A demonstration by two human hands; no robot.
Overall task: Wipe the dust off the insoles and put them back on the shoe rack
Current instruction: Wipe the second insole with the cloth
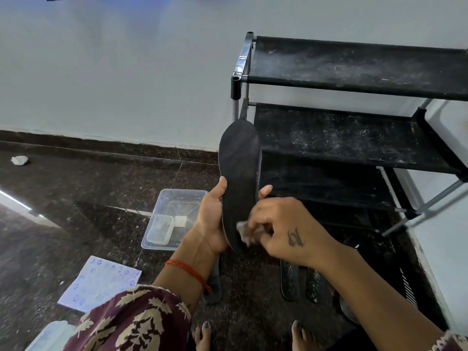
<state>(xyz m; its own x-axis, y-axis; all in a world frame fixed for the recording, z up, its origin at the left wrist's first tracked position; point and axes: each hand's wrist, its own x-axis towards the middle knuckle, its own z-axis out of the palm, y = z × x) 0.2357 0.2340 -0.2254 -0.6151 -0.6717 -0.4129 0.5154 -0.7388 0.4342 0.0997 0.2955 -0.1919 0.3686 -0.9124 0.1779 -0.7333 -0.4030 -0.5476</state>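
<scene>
**Insole being wiped**

L hand [211, 216] is gripping insole [240, 178] upright by its lower half, thumb & fingers curled round edges, in front of rack [354, 72]. R hand [281, 231] is pinching tissue [244, 233] against insole's heel end. Two more insoles [302, 282] are lying on floor [101, 188] below.

The insole [240, 173] looks matt, dark and cloth-faced. The rack [354, 69] has shiny metal tubes and dusty black fabric shelves. The floor [76, 186] is polished speckled stone. The tub [174, 219] is clear plastic.
</scene>
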